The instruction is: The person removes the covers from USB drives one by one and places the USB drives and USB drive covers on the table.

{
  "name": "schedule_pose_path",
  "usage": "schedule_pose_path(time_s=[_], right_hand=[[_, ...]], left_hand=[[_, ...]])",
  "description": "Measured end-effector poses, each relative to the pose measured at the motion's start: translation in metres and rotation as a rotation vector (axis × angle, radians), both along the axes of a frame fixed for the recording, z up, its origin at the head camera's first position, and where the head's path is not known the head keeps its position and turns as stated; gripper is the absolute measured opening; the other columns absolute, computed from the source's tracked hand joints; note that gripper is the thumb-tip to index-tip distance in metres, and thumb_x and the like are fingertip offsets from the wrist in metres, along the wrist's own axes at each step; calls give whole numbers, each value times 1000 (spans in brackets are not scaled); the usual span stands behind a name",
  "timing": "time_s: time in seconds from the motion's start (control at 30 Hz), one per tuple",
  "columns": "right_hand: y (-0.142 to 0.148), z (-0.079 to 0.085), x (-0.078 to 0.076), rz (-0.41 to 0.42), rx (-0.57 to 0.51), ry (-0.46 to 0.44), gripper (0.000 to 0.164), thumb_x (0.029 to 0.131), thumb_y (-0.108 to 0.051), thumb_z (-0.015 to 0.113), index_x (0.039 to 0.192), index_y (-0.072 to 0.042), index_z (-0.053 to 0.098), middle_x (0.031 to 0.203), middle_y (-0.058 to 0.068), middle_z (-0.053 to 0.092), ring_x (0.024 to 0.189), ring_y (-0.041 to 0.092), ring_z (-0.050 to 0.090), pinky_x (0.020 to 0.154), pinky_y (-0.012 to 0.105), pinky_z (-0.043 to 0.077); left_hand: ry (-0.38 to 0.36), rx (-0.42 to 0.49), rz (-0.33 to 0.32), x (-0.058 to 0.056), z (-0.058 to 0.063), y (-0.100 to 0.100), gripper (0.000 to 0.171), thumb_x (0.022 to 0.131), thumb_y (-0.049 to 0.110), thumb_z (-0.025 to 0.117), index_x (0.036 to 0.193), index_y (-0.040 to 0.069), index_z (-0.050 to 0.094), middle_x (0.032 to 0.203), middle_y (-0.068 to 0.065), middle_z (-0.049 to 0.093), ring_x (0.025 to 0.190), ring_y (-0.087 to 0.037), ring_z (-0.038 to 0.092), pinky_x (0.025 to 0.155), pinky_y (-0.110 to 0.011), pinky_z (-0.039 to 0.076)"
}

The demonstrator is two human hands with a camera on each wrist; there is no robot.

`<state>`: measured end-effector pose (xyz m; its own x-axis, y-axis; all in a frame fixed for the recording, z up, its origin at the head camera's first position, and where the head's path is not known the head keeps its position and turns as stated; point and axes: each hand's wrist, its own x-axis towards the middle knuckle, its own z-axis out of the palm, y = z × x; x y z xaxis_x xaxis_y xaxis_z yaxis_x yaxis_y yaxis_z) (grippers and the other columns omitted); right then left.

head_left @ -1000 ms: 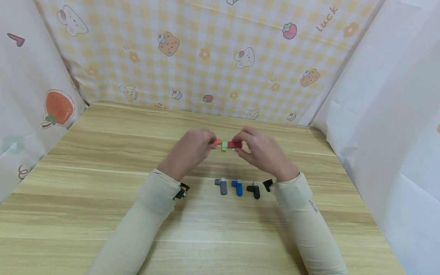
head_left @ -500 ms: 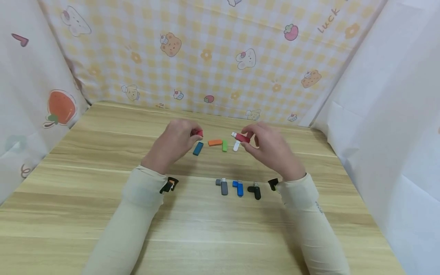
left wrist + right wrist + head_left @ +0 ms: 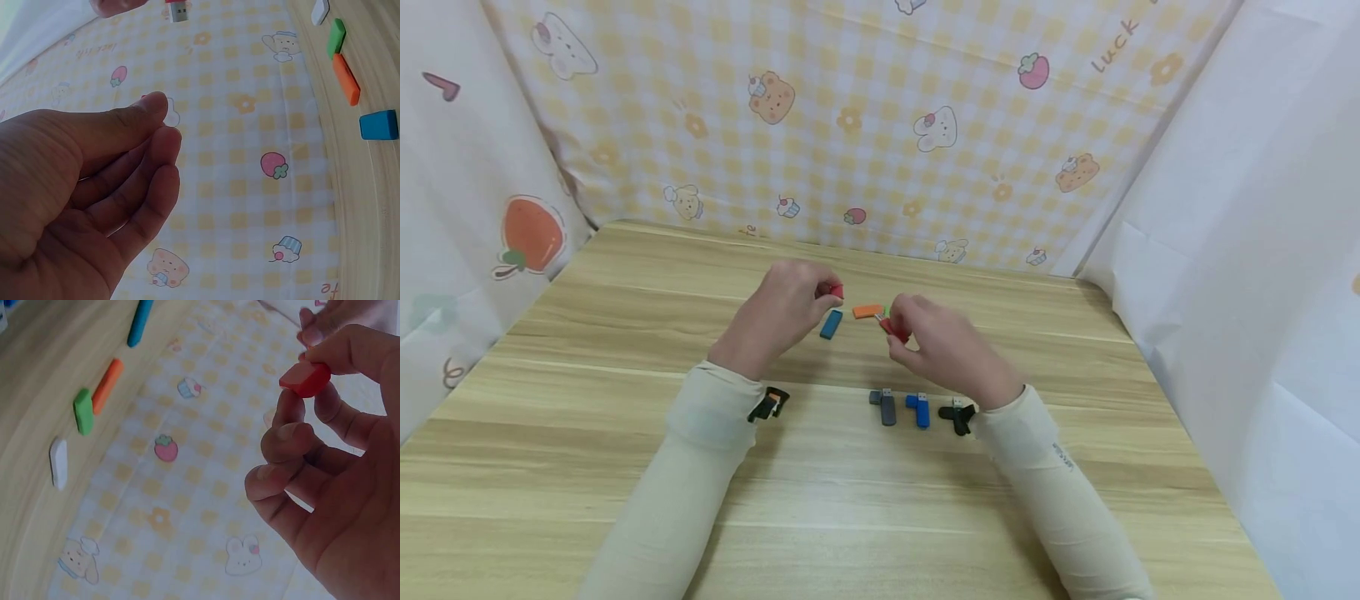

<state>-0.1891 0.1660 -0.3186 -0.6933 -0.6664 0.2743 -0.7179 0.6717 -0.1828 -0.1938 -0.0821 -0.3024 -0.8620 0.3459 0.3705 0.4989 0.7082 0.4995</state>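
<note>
My left hand (image 3: 782, 308) pinches a small red cap (image 3: 837, 291) between thumb and fingers, over the back part of the table; the fingers mostly hide it. Held in my right hand (image 3: 951, 348) is a red USB flash drive (image 3: 893, 328), its bare metal plug pointing up and left. In the right wrist view the drive's red body (image 3: 305, 380) is pinched by thumb and fingertips; in the left wrist view its plug (image 3: 179, 12) shows at the top. A gap separates the two hands. Beneath them lie a teal piece (image 3: 831, 325), an orange one (image 3: 868, 312) and a green one (image 3: 887, 312).
A white piece (image 3: 59, 464) lies beside the green one, hidden in the head view by my right hand. Nearer me, a grey flash drive (image 3: 888, 409), a blue one (image 3: 922, 412) and a black one (image 3: 961, 423) lie in a row, caps alongside. A patterned curtain (image 3: 850, 150) stands behind.
The hands were close together, then parted, the left moving left with the red cap. Since then my right hand has come left and slightly toward me with the red drive; the left stays still.
</note>
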Motion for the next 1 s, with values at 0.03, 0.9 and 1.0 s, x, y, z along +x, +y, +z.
schedule_pose_path(time_s=[0.03,0.9,1.0], right_hand=[[-3,-2,1,2,15,-10,10,102,-15,69,104,-11,60,91,0,65,69,11,55,57,23,47],[-59,-53,34,-28,297,-115,18,103,-16,68,88,-11,59,61,-6,42,51,8,37,47,20,26],[-62,-54,38,-31,287,-138,19,102,-15,69,87,-10,59,62,-5,41,51,9,37,47,21,26]], left_hand=[[0,0,-1,0,0,0,6,97,3,79,99,-2,81,95,-15,80,87,-26,75,82,-41,66],[-43,5,2,2,0,1,8,101,1,74,99,-1,82,95,-13,79,84,-24,70,79,-39,64],[-39,12,-2,1,0,1,10,100,-2,72,98,-1,82,94,-13,78,83,-24,69,78,-38,64]])
